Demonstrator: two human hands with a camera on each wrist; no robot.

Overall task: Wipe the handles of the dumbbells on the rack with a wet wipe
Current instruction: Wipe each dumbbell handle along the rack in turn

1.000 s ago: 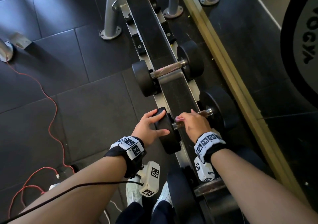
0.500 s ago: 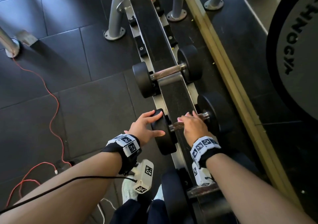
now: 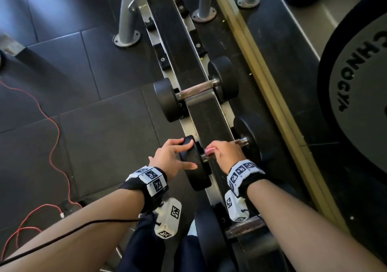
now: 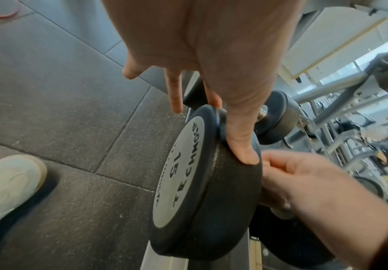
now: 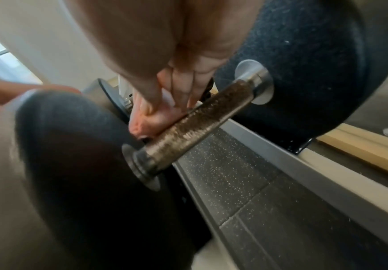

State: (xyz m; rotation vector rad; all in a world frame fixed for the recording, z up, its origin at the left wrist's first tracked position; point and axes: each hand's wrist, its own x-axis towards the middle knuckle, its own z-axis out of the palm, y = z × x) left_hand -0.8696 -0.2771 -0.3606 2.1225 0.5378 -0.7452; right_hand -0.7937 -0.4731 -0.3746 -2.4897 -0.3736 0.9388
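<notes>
A black dumbbell marked 15 (image 3: 194, 165) lies across the rack (image 3: 209, 121). My left hand (image 3: 169, 158) grips its left head, thumb on the rim (image 4: 241, 146) and fingers over the top. My right hand (image 3: 222, 152) is curled over the knurled metal handle (image 5: 197, 124). Its fingers (image 5: 181, 87) bunch a small white wet wipe (image 5: 167, 98) against the bar's upper side. The handle's right end (image 3: 240, 142) shows bare beside the right head (image 3: 249, 131). Most of the wipe is hidden inside the hand.
A second dumbbell (image 3: 196, 89) lies farther along the rack, and a third dumbbell's handle (image 3: 245, 227) shows under my right forearm. A large black weight plate (image 3: 356, 104) stands to the right beyond a yellow edge strip (image 3: 272, 96). A red cable (image 3: 52, 142) trails over the floor tiles at left.
Both hands stay on the same dumbbell. The right hand has shifted only slightly along the handle, and the head view has drifted a little.
</notes>
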